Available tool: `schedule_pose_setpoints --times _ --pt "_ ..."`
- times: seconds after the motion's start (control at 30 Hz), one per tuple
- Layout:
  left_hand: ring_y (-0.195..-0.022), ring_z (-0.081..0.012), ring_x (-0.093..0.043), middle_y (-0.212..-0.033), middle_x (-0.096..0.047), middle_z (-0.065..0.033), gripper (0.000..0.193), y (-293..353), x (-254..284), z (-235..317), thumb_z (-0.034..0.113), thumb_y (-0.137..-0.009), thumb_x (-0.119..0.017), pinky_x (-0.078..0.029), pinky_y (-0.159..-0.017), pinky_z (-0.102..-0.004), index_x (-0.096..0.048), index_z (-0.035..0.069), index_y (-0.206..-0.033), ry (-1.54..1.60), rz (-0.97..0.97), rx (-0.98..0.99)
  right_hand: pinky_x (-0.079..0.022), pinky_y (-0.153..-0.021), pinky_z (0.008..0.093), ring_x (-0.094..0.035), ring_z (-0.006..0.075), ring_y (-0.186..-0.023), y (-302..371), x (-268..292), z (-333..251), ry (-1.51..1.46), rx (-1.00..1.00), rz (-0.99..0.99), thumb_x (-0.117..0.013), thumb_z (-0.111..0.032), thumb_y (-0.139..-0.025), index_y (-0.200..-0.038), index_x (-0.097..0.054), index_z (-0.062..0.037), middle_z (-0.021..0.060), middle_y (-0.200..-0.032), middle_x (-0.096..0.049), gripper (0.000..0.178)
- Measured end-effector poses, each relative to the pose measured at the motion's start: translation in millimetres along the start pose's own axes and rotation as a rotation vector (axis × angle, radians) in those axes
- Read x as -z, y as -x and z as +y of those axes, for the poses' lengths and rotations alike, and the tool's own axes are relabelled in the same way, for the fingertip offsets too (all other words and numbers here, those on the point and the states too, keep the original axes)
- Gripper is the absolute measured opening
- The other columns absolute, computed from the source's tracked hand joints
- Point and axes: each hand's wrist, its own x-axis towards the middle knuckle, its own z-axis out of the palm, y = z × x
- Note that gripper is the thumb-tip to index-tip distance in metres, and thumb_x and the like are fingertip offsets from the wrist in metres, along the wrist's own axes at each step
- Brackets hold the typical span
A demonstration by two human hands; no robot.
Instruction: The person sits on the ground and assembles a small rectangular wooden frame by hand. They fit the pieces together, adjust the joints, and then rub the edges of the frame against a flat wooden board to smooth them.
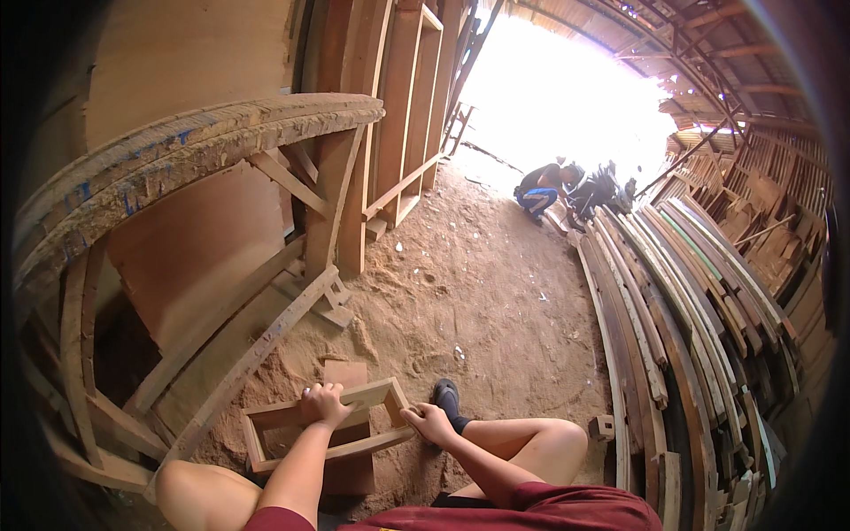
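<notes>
A small rectangular wooden frame (pixel 370 443) is held low in front of my knees, tilted a little. My left hand (pixel 325 405) is closed over its far side, with the fingers curled across the wood. At the right end, my right hand (pixel 430 424) grips the frame near the corner, thumb and fingers pressed to the end piece. Beneath the frame a flat brown board (pixel 345 373) shows, partly hidden by the frame and my left arm. Whether the frame touches this board I cannot tell.
A rough wooden workbench (pixel 221 133) stands close on the left, its slanted legs near my left knee. Tall wooden frames (pixel 412 106) lean behind it. Long stacked planks (pixel 682 336) line the right. Far ahead, a person (pixel 542 190) crouches on the sandy ground (pixel 469 265).
</notes>
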Motion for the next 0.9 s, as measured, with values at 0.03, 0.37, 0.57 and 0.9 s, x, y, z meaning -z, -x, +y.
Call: schedule_pose_setpoints --times 0.03,0.37,0.57,0.9 --pt "-0.084 -0.0234 -0.067 -0.083 -0.071 -0.0008 0.051 1 0 -2 0.064 -0.062 -0.084 -0.05 -0.08 -0.0421 -0.072 0.018 -0.081 0.004 0.0 0.0 -0.051 -0.06 0.0372 -0.067 0.0182 -0.065 1 6 -9 -0.048 -0.031 -0.037 -0.071 -0.05 -0.093 -0.085 -0.067 0.0018 0.0141 -0.069 -0.065 0.053" --pt "-0.088 -0.0259 -0.067 -0.086 -0.071 -0.0033 0.05 -2 -5 3 0.062 -0.063 -0.085 -0.051 -0.082 -0.0448 -0.07 0.017 -0.081 0.056 -0.015 0.012 -0.054 -0.071 0.0407 -0.071 0.0266 -0.083 -18 -4 11 -0.139 -0.069 -0.029 -0.065 -0.051 -0.096 -0.1 -0.066 0.0053 0.0195 -0.085 -0.07 0.056" --pt "-0.091 -0.0284 -0.064 -0.095 -0.068 -0.0042 0.041 1 -28 7 0.046 -0.066 -0.085 -0.052 -0.08 -0.0442 -0.068 0.016 -0.088 0.017 0.068 -0.035 -0.052 -0.076 0.0353 -0.066 0.0208 -0.087 -25 -10 44 -0.116 0.069 -0.055 -0.058 -0.026 -0.104 -0.107 -0.066 0.0019 0.0122 -0.093 -0.069 0.029" --pt "-0.091 -0.0214 -0.067 -0.09 -0.071 0.0015 0.045 0 -2 -1 0.056 -0.066 -0.086 -0.051 -0.082 -0.0408 -0.072 0.02 -0.088 0.081 -0.069 0.014 -0.049 -0.072 0.0494 -0.064 0.0478 -0.081 -11 5 -10 0.056 0.05 -0.018 -0.056 -0.039 -0.103 -0.09 -0.06 0.0035 0.0297 -0.081 -0.063 0.045"
